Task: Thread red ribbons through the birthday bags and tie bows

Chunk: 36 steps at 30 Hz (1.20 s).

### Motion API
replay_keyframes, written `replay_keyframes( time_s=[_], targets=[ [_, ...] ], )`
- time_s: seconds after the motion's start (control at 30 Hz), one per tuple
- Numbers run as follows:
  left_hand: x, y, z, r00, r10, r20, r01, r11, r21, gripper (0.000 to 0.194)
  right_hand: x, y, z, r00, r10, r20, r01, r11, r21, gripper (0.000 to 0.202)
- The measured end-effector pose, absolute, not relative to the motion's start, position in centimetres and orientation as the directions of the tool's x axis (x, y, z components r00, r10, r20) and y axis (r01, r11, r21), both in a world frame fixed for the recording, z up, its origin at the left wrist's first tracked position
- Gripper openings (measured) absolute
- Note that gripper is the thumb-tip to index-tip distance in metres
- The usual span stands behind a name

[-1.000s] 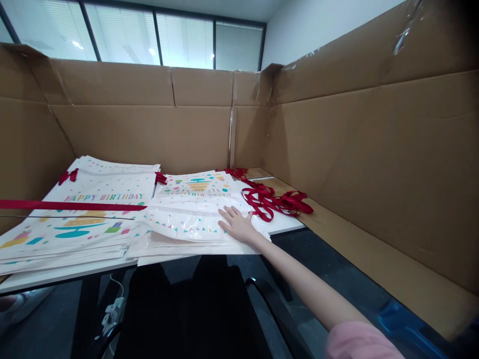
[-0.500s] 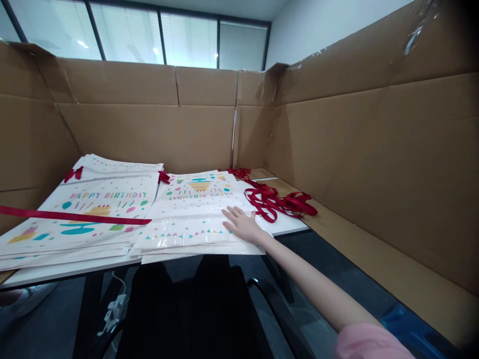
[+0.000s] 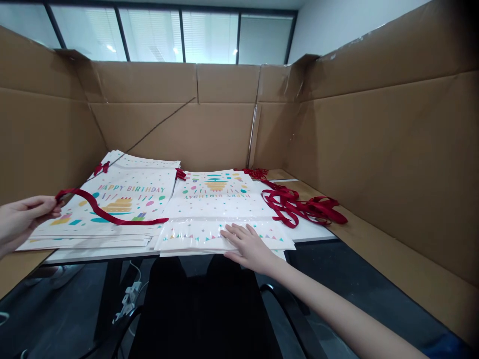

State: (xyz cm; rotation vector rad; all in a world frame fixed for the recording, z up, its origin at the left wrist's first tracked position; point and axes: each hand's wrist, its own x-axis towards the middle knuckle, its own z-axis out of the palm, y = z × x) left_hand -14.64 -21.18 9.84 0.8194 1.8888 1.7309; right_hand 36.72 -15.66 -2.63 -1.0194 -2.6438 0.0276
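My left hand (image 3: 32,219), at the left edge, pinches one end of a red ribbon (image 3: 108,215). The ribbon sags across the left stack of white "Happy Birthday" bags (image 3: 130,181), its loose end lying by the right stack. A long thin dark stick (image 3: 157,125) slants up and right from near those fingers; whether they hold it too, I cannot tell. My right hand (image 3: 249,247) lies open, fingers spread, on the glossy front part of the top bag in the right stack (image 3: 217,207), whose print faces upside down.
Tangled red ribbons (image 3: 303,207) lie on the white tabletop (image 3: 318,232) to the right. Short red ribbon pieces (image 3: 180,173) sit between the stacks. Cardboard walls (image 3: 160,82) enclose the back and sides. A black chair (image 3: 202,309) stands in front, near a white power strip (image 3: 129,299).
My left hand has come into view at the left with the ribbon's end, which now curves instead of lying straight. My right hand has slid nearer the bag's front edge. The view has turned left.
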Motion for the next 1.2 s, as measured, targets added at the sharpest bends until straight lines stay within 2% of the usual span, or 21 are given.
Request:
replay_keyframes(
  time_s=[0.03,0.2,0.33,0.47,0.6,0.8,0.9,1.0,1.07,1.13,1.2],
  targets=[
    [-14.6,-21.0,9.5,-0.716,0.698,0.028,0.077,0.039,0.996,0.014,36.9,-15.8,-2.8,-0.701,0.648,0.296,0.649,0.753,-0.112,0.05],
    [-13.1,-22.5,9.2,-0.704,0.71,0.024,0.056,0.023,0.998,0.013,37.3,-15.6,-3.1,-0.707,0.562,0.43,0.616,0.788,-0.016,0.03],
    [-11.6,-23.7,9.6,-0.677,0.736,0.01,0.028,0.013,1.0,0.015,37.4,-15.1,-2.1,-0.728,0.52,0.446,0.605,0.794,0.062,0.03],
    [-11.7,-24.6,9.4,-0.678,0.735,0.013,0.023,0.003,1.0,0.011,37.5,-14.9,-0.8,-0.775,0.488,0.402,0.555,0.83,0.062,0.03],
    [-12.0,-25.5,9.0,-0.653,0.756,0.039,0.04,-0.017,0.999,0.009,37.5,-15.7,-1.3,-0.816,0.458,0.353,0.511,0.857,0.069,0.052],
    [-11.2,-26.5,8.9,-0.638,0.77,0.025,0.032,-0.005,0.999,0.013,37.7,-16.8,-4.0,-0.803,0.408,0.434,0.496,0.862,0.108,0.028],
    [-11.3,-26.6,8.8,-0.639,0.769,0.018,0.025,-0.003,1.0,0.014,38.0,-17.0,-3.7,-0.793,0.394,0.465,0.487,0.868,0.095,0.029],
    [-11.7,-26.8,8.7,-0.658,0.752,0.026,0.031,-0.007,1.0,0.016,38.4,-17.9,0.0,-0.776,0.494,0.394,0.545,0.838,0.023,0.027],
    [-11.9,-26.9,8.6,-0.659,0.751,0.037,0.039,-0.014,0.999,0.017,38.7,-19.4,4.5,-0.793,0.535,0.291,0.528,0.842,-0.108,0.024],
    [-12.2,-27.1,8.6,-0.634,0.772,0.039,0.051,-0.008,0.999,0.016,39.0,-21.0,9.9,-0.877,0.448,0.173,0.387,0.873,-0.298,0.023],
    [-12.4,-27.0,8.5,-0.614,0.788,0.039,0.068,0.004,0.998,0.015,39.2,-21.7,15.0,-0.918,0.376,0.126,0.29,0.853,-0.433,0.028]
  ],
)
